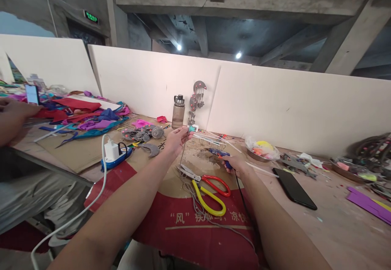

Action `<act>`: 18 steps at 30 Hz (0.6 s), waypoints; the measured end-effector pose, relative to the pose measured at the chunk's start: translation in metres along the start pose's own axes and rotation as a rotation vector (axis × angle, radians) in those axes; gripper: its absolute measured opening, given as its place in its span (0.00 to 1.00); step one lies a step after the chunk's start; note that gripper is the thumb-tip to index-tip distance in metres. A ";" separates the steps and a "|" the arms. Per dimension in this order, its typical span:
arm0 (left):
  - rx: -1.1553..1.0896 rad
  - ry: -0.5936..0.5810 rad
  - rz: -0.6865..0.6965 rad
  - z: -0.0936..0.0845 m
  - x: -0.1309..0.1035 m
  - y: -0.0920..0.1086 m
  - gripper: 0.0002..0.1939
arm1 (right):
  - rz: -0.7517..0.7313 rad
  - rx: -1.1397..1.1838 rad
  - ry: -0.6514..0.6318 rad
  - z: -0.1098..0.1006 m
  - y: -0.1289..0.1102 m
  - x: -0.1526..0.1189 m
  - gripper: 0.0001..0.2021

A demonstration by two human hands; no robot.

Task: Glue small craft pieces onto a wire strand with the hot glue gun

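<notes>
Between the fingertips of my left hand (177, 141) is a small teal piece (192, 128), with a grey cord (183, 152) hanging below it. My right hand (236, 165) is wrapped round a blue and orange glue gun (219, 152), its nozzle pointing left toward the middle of the cardboard. A black cable runs down from the gun. Scissors (203, 184) with one red and one yellow handle lie partly open below both hands, over tangled grey cord. Behind my left hand, a grey moon-shaped hanging ornament (199, 95) is against the white board.
A bottle (178, 112) stands behind my left hand. Grey felt pieces (143, 133), a white plug on a blue power strip (116, 158) and colored fabric (82, 111) lie left. A phone (295, 188) and bowl (262, 151) are right. Another person's hand (15, 113) is far left.
</notes>
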State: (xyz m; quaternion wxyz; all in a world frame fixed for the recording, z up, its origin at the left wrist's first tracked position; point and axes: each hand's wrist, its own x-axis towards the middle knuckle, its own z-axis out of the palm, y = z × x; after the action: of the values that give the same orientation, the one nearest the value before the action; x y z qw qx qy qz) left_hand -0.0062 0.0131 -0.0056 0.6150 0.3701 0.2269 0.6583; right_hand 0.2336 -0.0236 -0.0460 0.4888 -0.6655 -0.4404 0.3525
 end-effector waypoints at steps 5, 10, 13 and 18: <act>-0.037 0.001 -0.025 -0.002 0.004 -0.002 0.05 | -0.079 0.161 0.009 0.008 -0.020 -0.017 0.06; -0.025 0.002 -0.054 -0.003 0.004 -0.001 0.05 | -0.278 0.384 -0.009 0.023 -0.038 -0.039 0.11; -0.005 0.029 -0.067 -0.003 0.003 0.000 0.07 | -0.391 0.435 -0.044 0.030 -0.044 -0.049 0.17; 0.017 0.024 -0.069 -0.004 0.003 0.000 0.09 | -0.511 0.372 -0.093 0.033 -0.052 -0.064 0.16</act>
State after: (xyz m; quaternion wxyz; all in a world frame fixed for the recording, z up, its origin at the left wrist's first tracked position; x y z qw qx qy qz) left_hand -0.0090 0.0172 -0.0074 0.6315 0.3592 0.2527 0.6390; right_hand 0.1680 -0.0646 -0.0026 0.6540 -0.4158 -0.5432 0.3229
